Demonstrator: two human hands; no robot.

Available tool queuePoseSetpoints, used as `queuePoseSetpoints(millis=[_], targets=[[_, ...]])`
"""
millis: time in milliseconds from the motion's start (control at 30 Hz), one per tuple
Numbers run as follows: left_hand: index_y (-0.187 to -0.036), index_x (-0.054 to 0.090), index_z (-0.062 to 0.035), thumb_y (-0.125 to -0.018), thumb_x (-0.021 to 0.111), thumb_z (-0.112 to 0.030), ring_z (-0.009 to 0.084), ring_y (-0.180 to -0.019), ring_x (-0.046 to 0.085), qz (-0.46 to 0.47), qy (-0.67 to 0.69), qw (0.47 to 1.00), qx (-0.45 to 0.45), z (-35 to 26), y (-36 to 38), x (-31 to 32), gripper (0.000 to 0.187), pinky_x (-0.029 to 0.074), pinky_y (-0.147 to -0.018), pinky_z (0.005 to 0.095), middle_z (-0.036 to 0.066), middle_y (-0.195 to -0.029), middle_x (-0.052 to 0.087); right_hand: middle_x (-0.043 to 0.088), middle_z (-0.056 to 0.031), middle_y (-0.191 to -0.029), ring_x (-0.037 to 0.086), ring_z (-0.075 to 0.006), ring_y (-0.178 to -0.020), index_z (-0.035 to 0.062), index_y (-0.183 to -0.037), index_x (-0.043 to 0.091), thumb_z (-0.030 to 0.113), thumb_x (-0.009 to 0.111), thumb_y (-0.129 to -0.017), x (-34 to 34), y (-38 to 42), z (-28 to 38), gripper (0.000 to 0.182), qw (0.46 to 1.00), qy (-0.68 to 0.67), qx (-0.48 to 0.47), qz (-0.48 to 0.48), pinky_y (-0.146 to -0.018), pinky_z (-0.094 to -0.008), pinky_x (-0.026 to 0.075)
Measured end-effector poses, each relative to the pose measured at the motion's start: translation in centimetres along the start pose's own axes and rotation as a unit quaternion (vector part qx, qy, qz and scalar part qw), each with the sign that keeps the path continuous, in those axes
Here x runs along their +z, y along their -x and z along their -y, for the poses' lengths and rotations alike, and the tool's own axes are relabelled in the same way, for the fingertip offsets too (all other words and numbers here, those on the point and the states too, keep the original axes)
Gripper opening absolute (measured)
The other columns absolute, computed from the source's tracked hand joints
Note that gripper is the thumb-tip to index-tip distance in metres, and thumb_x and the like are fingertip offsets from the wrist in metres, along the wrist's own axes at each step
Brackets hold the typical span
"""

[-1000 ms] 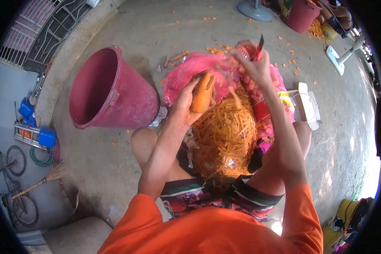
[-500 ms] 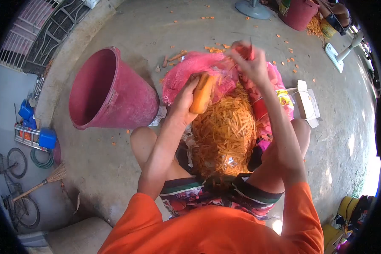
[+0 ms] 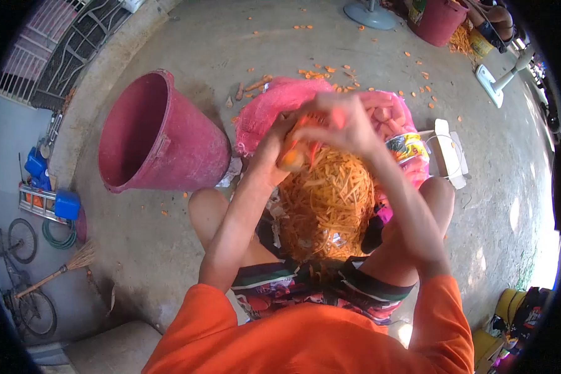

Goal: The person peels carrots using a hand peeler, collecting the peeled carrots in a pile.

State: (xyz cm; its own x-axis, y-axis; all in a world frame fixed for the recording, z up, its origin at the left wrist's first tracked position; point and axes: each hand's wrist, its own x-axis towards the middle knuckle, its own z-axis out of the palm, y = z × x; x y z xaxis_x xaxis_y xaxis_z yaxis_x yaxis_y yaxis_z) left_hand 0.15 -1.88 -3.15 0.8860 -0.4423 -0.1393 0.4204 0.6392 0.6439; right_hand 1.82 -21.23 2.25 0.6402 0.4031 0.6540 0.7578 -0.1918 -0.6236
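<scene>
My left hand (image 3: 269, 151) grips a carrot (image 3: 291, 157) over a big heap of orange carrot peelings (image 3: 327, 199) between my knees. My right hand (image 3: 341, 124) is blurred, closed around a peeler that is hidden in the blur, and lies right against the carrot's top. Behind both hands sits a pink mesh sack (image 3: 274, 106) with carrots showing inside it at the right (image 3: 386, 115).
A large red bucket (image 3: 156, 137) lies tilted at my left. A white box (image 3: 449, 153) stands to the right. Carrot bits scatter over the concrete floor (image 3: 330, 68). Another red bucket (image 3: 439, 22) and a fan base (image 3: 374, 12) are far off.
My right hand has come down from the raised position over the sack to meet the carrot in my left hand. The left hand has barely shifted.
</scene>
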Motion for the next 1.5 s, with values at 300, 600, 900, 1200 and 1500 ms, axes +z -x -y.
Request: queuePoseSetpoints(millis=[300,600,900,1200,1500], targets=[[-0.127,0.059,-0.0063,-0.106,0.051,-0.028,0.0179,-0.095,0.068,-0.035,0.066,0.997,-0.014,-0.3,-0.3,0.5,0.031,0.06,-0.076,0.0313,0.007,-0.115,0.068,0.071,-0.0083,-0.085,0.066,-0.0175,-0.079,0.0026,-0.092,0.067,0.019,0.088,-0.077,0.4,-0.1,-1.2,0.03,0.999,-0.024,0.006,-0.023,-0.073,-0.0313,0.052],[-0.129,0.06,-0.0066,-0.103,0.058,-0.029,0.0193,-0.093,0.069,-0.007,0.032,0.995,-0.095,-0.2,-0.1,-0.1,0.034,0.06,-0.069,0.0347,0.009,-0.111,0.068,0.073,-0.0054,-0.086,0.068,-0.0128,-0.079,0.0015,-0.092,0.068,0.015,0.085,-0.082,-2.0,0.3,-1.8,0.024,0.992,-0.028,0.087,-0.086,-0.074,-0.0294,0.054],[-0.126,0.06,-0.0058,-0.104,0.056,-0.031,0.0215,-0.09,0.069,-0.037,0.032,0.998,-0.048,0.8,0.0,0.2,0.034,0.059,-0.065,0.0365,0.009,-0.109,0.068,0.074,-0.0059,-0.085,0.069,-0.0107,-0.084,-0.0017,-0.087,0.068,0.016,0.084,-0.082,-1.3,0.6,-1.1,0.025,0.994,-0.028,0.024,-0.103,-0.075,-0.0295,0.055],[-0.125,0.062,-0.0062,-0.103,0.058,-0.031,0.0181,-0.089,0.069,-0.024,0.053,0.996,-0.065,-0.5,0.2,1.7,0.033,0.06,-0.068,0.0313,0.009,-0.109,0.069,0.073,-0.0064,-0.087,0.067,-0.0106,-0.085,0.0018,-0.092,0.071,0.014,0.086,-0.08,-1.0,0.5,-1.3,0.023,0.994,-0.057,0.052,-0.083,-0.077,-0.028,0.053],[-0.127,0.059,-0.0063,-0.101,0.061,-0.034,0.018,-0.089,0.069,-0.051,0.028,0.998,-0.029,0.4,-0.1,1.2,0.038,0.059,-0.069,0.0264,0.008,-0.107,0.067,0.073,-0.0041,-0.085,0.068,-0.011,-0.079,-0.0007,-0.095,0.068,0.008,0.079,-0.086,-1.3,-0.1,0.5,0.016,0.999,0.037,-0.032,-0.02,-0.073,-0.0287,0.056]])
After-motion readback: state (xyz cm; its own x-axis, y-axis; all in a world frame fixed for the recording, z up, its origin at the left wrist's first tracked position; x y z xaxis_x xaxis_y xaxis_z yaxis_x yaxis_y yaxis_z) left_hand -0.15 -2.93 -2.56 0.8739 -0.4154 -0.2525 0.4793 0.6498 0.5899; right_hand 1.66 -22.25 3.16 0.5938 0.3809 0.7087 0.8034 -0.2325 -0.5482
